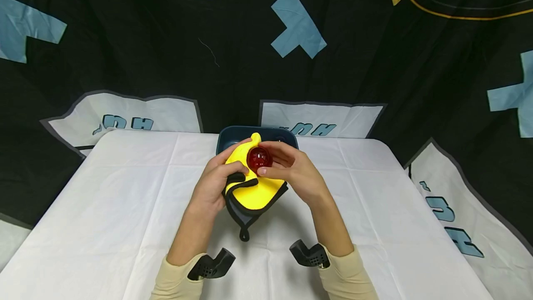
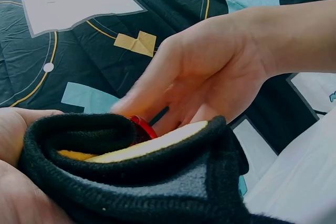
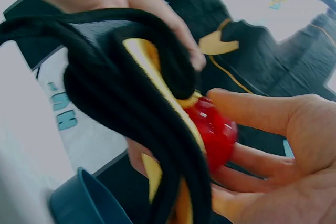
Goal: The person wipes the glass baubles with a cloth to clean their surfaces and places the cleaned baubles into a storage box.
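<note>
A yellow cloth [image 1: 254,196] with black edging, a grey back and a hanging loop is bunched up above the table. My left hand [image 1: 214,179] grips its left side, the thumb lying over a fold. Against the yellow face sits a round, glossy, see-through red ball [image 1: 259,159]; the right wrist view shows its bulging side [image 3: 218,137]. Thumb and fingers of my right hand [image 1: 297,170] pinch the ball from the right. In the left wrist view the cloth's dark folds [image 2: 157,182] hide most of the ball.
A dark blue plastic bin [image 1: 229,135] stands at the table's far edge, just behind the cloth and partly covered by the hands. White cloth covers the table [image 1: 120,226]. Behind it hangs a black sheet [image 1: 158,50] with blue and yellow patches.
</note>
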Demonstrator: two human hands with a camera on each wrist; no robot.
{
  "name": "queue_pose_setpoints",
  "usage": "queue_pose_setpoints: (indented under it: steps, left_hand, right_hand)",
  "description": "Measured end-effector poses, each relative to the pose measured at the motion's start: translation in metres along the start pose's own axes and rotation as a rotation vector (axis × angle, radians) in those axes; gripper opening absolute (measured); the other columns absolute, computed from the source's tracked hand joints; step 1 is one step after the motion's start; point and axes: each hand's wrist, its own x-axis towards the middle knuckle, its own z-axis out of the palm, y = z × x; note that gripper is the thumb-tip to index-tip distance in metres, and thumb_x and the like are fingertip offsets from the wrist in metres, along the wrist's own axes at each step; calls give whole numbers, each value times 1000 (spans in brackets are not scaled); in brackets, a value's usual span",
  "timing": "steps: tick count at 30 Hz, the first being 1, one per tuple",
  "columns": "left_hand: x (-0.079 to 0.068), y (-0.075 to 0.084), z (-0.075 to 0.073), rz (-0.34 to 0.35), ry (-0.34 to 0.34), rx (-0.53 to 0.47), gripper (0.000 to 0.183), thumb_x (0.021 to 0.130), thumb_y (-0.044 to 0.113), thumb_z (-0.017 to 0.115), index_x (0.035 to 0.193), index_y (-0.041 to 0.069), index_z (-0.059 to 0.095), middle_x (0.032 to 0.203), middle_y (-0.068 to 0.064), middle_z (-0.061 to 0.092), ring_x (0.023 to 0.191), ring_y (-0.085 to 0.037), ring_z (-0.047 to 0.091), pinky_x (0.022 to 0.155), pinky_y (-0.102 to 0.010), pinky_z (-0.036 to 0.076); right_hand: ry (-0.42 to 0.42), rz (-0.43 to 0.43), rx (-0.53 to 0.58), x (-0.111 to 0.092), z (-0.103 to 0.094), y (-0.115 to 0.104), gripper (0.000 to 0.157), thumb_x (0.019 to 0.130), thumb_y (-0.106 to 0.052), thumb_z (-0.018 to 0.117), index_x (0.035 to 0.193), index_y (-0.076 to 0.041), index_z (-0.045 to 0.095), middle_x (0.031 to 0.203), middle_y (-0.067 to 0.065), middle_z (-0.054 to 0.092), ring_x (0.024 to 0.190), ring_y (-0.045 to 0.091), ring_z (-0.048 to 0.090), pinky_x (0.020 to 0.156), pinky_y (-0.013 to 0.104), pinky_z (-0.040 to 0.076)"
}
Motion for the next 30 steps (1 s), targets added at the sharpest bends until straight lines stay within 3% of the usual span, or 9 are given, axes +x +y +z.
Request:
queue_pose_setpoints:
  steps: [5,12,20,27,30]
  left_hand:
    - [-1,1,0,-4,8,12,63,85,-5,59,145,16,56,150,-1,46,132,-24,46,92,-31,59]
    - [-1,1,2,-13,7,17,63,85,-4,60,144,17,57,149,-2,46,131,-25,48,92,-31,59]
    - [-1,0,3,-9,-9,21,64,85,-4,59,145,17,57,148,-3,47,130,-26,50,93,-31,58]
    - [-1,1,2,0,6,5,63,86,-5,59,145,16,56,150,-1,46,132,-24,48,93,-32,58]
    - [-1,0,2,-3,11,14,62,86,-4,60,144,17,57,149,-1,46,131,-25,48,93,-33,59]
  right_hand:
    - [-50,-5,84,-1,-8,0,61,83,-2,76,141,-10,60,142,8,61,130,27,60,104,31,51]
    - [95,40,-9,-2,-1,-2,55,77,-10,84,129,-12,66,127,8,68,112,27,68,96,33,58]
    - [186,86,-56,1,7,-2,56,76,-13,86,125,-8,60,117,13,63,103,28,61,86,28,59]
    - [110,19,-28,-2,8,-4,56,82,-16,81,135,-15,60,136,5,61,125,26,60,105,35,52]
    - [55,12,-10,-4,3,-4,56,84,-13,79,138,-14,62,140,5,61,129,26,59,105,34,52]
